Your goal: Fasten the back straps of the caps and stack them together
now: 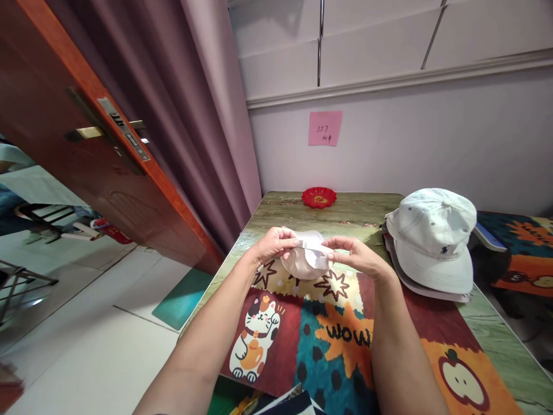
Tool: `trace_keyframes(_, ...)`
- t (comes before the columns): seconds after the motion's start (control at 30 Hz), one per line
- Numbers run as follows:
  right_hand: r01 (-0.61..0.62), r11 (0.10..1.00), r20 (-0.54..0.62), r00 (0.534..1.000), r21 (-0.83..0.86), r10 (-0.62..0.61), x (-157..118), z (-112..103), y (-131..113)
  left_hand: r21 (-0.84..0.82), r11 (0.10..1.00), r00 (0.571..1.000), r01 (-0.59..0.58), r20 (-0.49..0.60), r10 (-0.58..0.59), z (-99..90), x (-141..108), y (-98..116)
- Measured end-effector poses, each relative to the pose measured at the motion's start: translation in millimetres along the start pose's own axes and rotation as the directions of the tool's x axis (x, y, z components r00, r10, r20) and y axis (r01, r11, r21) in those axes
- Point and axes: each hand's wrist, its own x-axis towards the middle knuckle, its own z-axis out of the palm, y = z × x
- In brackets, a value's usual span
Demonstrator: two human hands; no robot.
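Note:
A white cap (307, 266) is held above the patterned mat, its back strap stretched between both hands. My left hand (276, 243) pinches the strap's left end near a small buckle. My right hand (353, 255) grips the strap's right end between thumb and fingers. The cap's crown hangs below the strap, and its brim is mostly hidden. To the right, a stack of white caps (436, 230) rests on the table, the top one showing a small dark logo on its front.
A red scalloped dish (318, 197) stands at the back of the wooden table (276, 207). The colourful mat (276, 369) covers its front. Behind the stack lies a blue-edged object (490, 237). A pink note (325, 128) is on the wall, and a door (86, 161) stands at left.

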Motion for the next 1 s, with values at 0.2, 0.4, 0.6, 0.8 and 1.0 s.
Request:
trace_keyframes(0.2,-0.117,0.952,-0.044,0.993,-0.284,0.109,0.1,-10.3,27.2,0.228,0.974,0.999,-0.009,0.042,-0.001,-14.6,-6.5,0.0)
trace_keyframes(0.4,-0.004,0.929,-0.107,0.994,-0.370,-0.038,13.5,-1.1,29.5,0.665,0.712,0.955,-0.226,0.009,0.295,-37.4,-6.9,-7.4)
trace_keyframes(0.6,0.167,0.985,-0.213,0.965,0.042,-0.154,3.2,4.8,0.3,0.249,0.951,0.983,-0.183,0.047,0.177,-34.9,-23.0,12.5)
trace_keyframes(0.8,0.287,0.838,-0.423,0.903,0.464,-0.075,3.1,11.7,-0.5,-0.317,0.930,0.982,-0.186,-0.024,0.188,-19.1,-26.1,21.3)
trace_keyframes(1.0,0.299,0.696,-0.445,0.895,0.652,0.033,16.8,26.5,-8.5,-0.629,0.717,0.954,-0.299,-0.215,0.209,8.8,-10.5,14.9)
